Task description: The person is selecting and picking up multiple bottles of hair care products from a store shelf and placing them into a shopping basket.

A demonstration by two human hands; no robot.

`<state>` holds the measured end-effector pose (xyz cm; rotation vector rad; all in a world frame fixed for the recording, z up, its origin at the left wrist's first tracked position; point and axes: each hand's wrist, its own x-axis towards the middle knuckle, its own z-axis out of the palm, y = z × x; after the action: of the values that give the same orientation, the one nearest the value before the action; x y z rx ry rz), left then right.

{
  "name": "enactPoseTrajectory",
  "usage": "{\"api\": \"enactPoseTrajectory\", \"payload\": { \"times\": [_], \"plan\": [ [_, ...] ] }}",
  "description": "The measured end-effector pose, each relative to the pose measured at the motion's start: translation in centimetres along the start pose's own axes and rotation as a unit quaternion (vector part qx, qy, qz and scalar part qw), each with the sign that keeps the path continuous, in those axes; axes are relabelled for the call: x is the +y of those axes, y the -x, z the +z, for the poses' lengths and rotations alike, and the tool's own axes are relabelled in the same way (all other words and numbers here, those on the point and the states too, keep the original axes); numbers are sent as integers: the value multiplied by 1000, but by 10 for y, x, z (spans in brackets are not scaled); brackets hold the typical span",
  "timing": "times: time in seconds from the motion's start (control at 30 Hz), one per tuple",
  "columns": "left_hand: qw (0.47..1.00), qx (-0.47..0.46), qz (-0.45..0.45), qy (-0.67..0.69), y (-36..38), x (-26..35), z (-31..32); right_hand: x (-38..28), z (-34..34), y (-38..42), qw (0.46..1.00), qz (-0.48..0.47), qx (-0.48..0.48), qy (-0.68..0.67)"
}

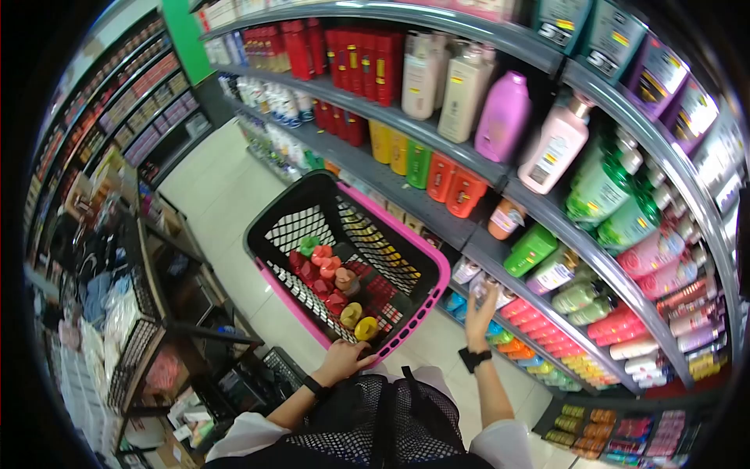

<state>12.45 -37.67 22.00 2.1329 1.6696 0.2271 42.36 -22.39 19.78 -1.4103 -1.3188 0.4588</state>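
Note:
A black mesh shopping basket [267,224] with a pink rim stands in front of me. Several bottles lie inside, among them red bottles [322,289], a green bottle [309,244] and a yellow bottle [366,328]. My left hand [346,359] is closed over the near pink rim. On the right, my right hand [480,316] is at a lower shelf, its fingers around a pale bottle [479,288] in the front row. Part of that bottle is hidden by the fingers. Dark bands circle both wrists.
Curved shelves [437,216] carry shampoo and lotion bottles, including a purple bottle [504,117] and orange bottles [466,193]. A cluttered dark rack [148,313] stands at left on the tiled floor [215,176]. A black mesh bag [383,418] hangs at my front.

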Motion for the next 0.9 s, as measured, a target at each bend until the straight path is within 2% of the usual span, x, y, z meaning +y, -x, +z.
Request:
{"api": "enactPoseTrajectory", "payload": {
  "times": [0.07, 0.1, 0.13, 0.2, 0.23, 0.27, 0.3, 0.37, 0.43, 0.5, 0.57, 0.6, 0.63, 0.7, 0.73, 0.77, 0.8, 0.9],
  "plan": [
    [1000, -22, -13, 11, 1, 2, -1, -21, 11, 37, 994, -47, -97, 21],
    [999, -50, -7, 21, -2, 2, -3, -26, 21, 59, 993, -41, -111, -26],
    [999, -48, -12, 21, -6, 2, -6, -42, 24, 76, 985, -29, -164, -44],
    [989, -132, 15, 60, -17, 0, -14, -55, 33, 103, 963, -63, -260, -24],
    [981, -175, 30, 79, -24, -4, -20, -64, 40, 113, 956, -91, -271, -63],
    [973, -172, 47, 145, -33, -13, -21, -68, 47, 126, 948, -113, -295, -42],
    [979, -184, 34, 84, -48, -26, -14, -68, 57, 137, 942, -128, -306, -59],
    [991, -79, 49, 100, -67, -34, -43, -82, 59, 137, 894, -228, -373, 98],
    [993, -49, 3, 108, -97, -54, -46, -74, 63, 135, 895, -249, -360, 91],
    [992, 2, 28, 125, -126, -94, -29, -69, 64, 136, 894, -270, -347, 84],
    [938, -5, 27, 346, -158, -135, -8, -71, 67, 137, 906, -269, -322, 60],
    [898, -84, -10, 431, -170, -138, -18, -71, 67, 136, 911, -260, -313, 74],
    [889, -93, -70, 444, -187, -153, -3, -71, 67, 134, 914, -246, -311, 85],
    [809, -85, -92, 575, -207, -189, 29, -71, 69, 131, 921, -224, -302, 105],
    [834, -48, 16, 549, -212, -233, 73, -72, 70, 130, 921, -225, -300, 104],
    [660, -123, -146, 726, -224, -271, 114, -72, 71, 130, 922, -225, -299, 103],
    [660, -134, -142, 725, -229, -261, 107, -72, 72, 128, 923, -224, -296, 96],
    [646, -147, -389, 641, -211, -196, 35, -75, 74, 125, 924, -231, -288, 101]
  ]
}}
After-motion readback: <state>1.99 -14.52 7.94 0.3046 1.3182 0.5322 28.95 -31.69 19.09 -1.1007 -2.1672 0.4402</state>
